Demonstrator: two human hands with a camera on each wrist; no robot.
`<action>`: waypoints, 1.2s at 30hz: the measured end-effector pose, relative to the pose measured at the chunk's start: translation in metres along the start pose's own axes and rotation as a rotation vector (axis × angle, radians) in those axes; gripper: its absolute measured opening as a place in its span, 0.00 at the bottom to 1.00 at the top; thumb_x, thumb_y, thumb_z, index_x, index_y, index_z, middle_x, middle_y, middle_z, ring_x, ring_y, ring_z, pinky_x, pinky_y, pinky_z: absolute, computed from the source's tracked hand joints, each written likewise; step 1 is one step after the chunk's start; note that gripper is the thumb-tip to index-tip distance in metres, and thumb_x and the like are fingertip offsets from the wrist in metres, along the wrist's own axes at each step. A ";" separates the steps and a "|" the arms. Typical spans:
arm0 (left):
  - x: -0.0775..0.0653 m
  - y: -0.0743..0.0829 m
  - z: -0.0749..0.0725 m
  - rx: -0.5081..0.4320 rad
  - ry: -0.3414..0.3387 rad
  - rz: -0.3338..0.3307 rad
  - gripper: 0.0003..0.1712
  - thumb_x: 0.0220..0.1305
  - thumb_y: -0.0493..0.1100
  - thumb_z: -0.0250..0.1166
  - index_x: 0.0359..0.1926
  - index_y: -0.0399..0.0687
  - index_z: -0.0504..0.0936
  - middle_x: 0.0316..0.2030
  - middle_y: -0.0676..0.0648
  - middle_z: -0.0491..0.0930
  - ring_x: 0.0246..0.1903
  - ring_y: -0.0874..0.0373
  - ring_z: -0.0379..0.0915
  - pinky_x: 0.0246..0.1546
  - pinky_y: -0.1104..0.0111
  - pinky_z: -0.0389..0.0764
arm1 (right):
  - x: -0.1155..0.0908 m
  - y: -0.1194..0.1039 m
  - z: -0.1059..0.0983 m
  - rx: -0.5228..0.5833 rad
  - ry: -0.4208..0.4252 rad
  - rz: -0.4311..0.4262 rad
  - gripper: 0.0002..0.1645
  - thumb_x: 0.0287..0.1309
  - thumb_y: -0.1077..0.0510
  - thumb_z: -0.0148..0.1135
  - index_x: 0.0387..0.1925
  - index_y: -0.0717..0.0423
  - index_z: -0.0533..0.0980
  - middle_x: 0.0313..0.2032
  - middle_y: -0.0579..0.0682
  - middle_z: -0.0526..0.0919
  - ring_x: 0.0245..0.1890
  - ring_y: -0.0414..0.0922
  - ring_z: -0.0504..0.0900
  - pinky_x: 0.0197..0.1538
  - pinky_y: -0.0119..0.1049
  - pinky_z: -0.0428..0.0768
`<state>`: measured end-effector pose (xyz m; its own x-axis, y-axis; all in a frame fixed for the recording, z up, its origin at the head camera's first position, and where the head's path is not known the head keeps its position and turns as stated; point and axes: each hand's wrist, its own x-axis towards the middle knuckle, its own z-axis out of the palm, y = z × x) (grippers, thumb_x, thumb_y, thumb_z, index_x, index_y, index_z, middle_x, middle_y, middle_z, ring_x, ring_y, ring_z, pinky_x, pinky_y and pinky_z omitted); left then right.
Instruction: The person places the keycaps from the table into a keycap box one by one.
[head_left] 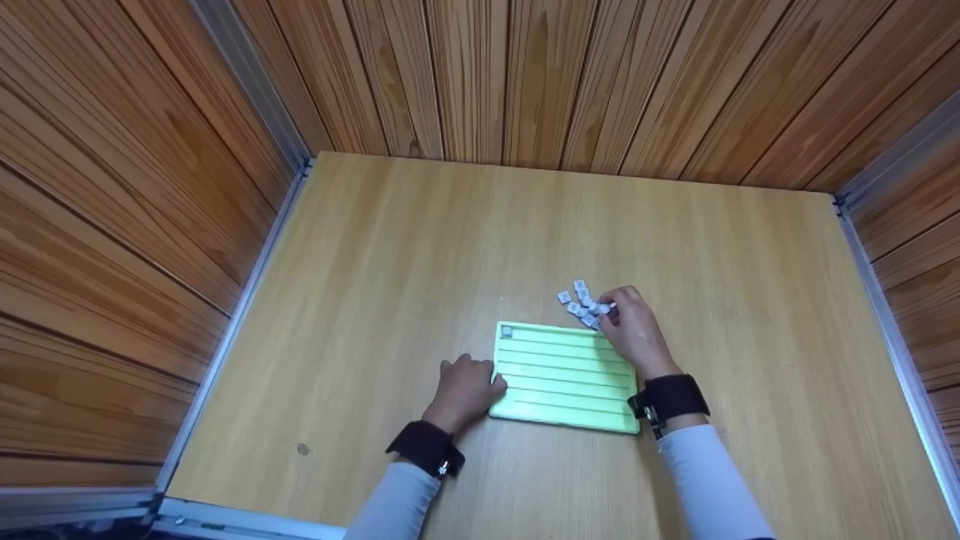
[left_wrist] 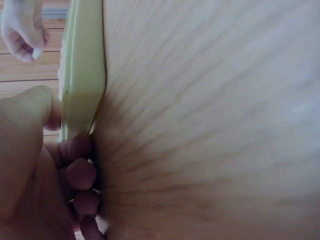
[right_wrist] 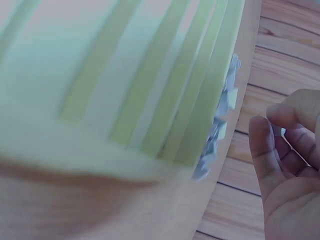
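Note:
A light green grooved tray (head_left: 566, 379) lies flat on the table, with one small square tile (head_left: 507, 331) in its top left corner. My left hand (head_left: 466, 390) grips the tray's left edge, the thumb over the rim and the other fingers curled against the side. Above the tray's far edge, my right hand (head_left: 634, 330) pinches a small white tile (left_wrist: 37, 53) between thumb and fingertips. The loose white tiles (head_left: 580, 309) lie in a heap just beyond the tray, beside that hand; several carry dark marks too small to read.
The wooden table (head_left: 405, 247) is bordered by metal rails (head_left: 225, 337) and wood-plank walls (head_left: 540, 82) at the back and both sides. A dark round spot (head_left: 303, 449) shows on the table at the front left.

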<state>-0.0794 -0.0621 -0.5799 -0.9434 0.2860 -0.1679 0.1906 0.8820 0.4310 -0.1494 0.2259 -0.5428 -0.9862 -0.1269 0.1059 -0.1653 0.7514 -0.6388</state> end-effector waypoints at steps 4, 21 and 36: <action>0.000 -0.001 0.000 -0.026 0.000 -0.008 0.16 0.65 0.50 0.56 0.23 0.49 0.77 0.20 0.52 0.73 0.30 0.54 0.64 0.37 0.57 0.62 | 0.001 -0.009 0.008 -0.004 -0.007 -0.038 0.11 0.59 0.69 0.65 0.44 0.67 0.76 0.45 0.58 0.77 0.37 0.50 0.82 0.38 0.40 0.81; 0.000 -0.001 -0.002 -0.038 -0.018 -0.033 0.16 0.65 0.51 0.57 0.26 0.47 0.80 0.22 0.51 0.76 0.31 0.53 0.66 0.38 0.57 0.62 | 0.006 -0.049 0.050 -0.060 -0.083 -0.185 0.06 0.59 0.67 0.66 0.39 0.61 0.79 0.36 0.52 0.76 0.32 0.46 0.78 0.35 0.40 0.78; 0.001 0.000 0.001 -0.010 -0.003 -0.014 0.16 0.64 0.51 0.57 0.29 0.46 0.82 0.24 0.49 0.79 0.32 0.52 0.68 0.37 0.56 0.63 | 0.008 -0.069 0.076 -0.090 -0.173 -0.265 0.08 0.54 0.71 0.67 0.38 0.63 0.80 0.35 0.53 0.78 0.32 0.47 0.79 0.37 0.42 0.79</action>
<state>-0.0798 -0.0617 -0.5807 -0.9450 0.2752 -0.1766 0.1751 0.8820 0.4376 -0.1455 0.1241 -0.5561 -0.8951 -0.4285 0.1235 -0.4236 0.7305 -0.5356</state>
